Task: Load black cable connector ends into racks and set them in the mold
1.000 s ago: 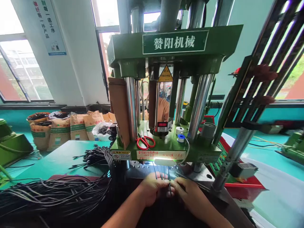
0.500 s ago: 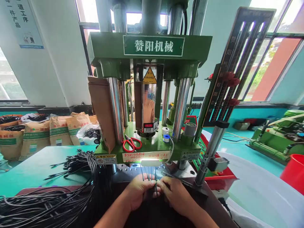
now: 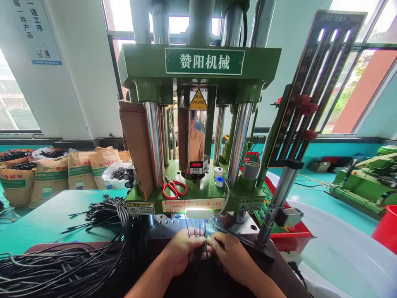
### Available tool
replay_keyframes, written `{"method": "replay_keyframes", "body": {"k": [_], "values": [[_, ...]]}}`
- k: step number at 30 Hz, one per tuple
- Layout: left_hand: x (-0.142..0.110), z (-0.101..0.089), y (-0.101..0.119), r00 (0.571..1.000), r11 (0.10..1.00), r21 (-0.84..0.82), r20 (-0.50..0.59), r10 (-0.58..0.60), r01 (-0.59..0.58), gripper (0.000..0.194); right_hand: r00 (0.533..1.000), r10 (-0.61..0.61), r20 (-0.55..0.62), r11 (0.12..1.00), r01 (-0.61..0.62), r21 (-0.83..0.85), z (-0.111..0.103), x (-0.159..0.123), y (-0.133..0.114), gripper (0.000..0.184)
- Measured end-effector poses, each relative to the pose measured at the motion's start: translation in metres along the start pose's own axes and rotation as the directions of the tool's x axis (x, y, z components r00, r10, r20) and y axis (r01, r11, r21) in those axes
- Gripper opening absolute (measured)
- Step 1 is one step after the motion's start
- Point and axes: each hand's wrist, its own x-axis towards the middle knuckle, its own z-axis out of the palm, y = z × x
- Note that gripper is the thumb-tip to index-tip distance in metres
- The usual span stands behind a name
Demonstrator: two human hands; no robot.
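Note:
My left hand [image 3: 181,252] and my right hand [image 3: 229,254] meet in front of a green press machine [image 3: 201,124]. Both pinch thin black wires [image 3: 198,227] that run forward under the machine's lit lower plate [image 3: 198,213]. The fingers of each hand are closed round the wires, the fingertips almost touching. A large bundle of black cables [image 3: 71,265] lies to the left of my left forearm.
Red scissors [image 3: 174,189] and two small spools [image 3: 218,177] rest on the machine's green base. A dark slotted rail on a steel post [image 3: 288,182] stands at the right. Paper sacks [image 3: 46,174] line the wall at left. A white tub [image 3: 341,252] and a red bucket [image 3: 386,229] sit right.
The view swung to the right, then settled slightly. Both hands stayed pinched on the wires in front of the machine.

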Motion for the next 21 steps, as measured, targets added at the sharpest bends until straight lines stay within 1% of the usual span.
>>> {"method": "replay_keyframes", "body": {"k": [11, 21], "values": [[-0.0015, 0.003, 0.001, 0.999, 1.0, 0.003, -0.034, -0.015, 0.015, 0.029, 1.0, 0.009, 0.025, 1.0, -0.009, 0.005, -0.0017, -0.0008, 0.001, 0.035], [-0.0008, 0.0022, -0.0002, 1.0, 1.0, -0.004, -0.021, -0.011, 0.01, 0.03, 0.999, 0.02, 0.033, 0.999, -0.019, -0.028, -0.0021, -0.0008, -0.0009, 0.034]]}}
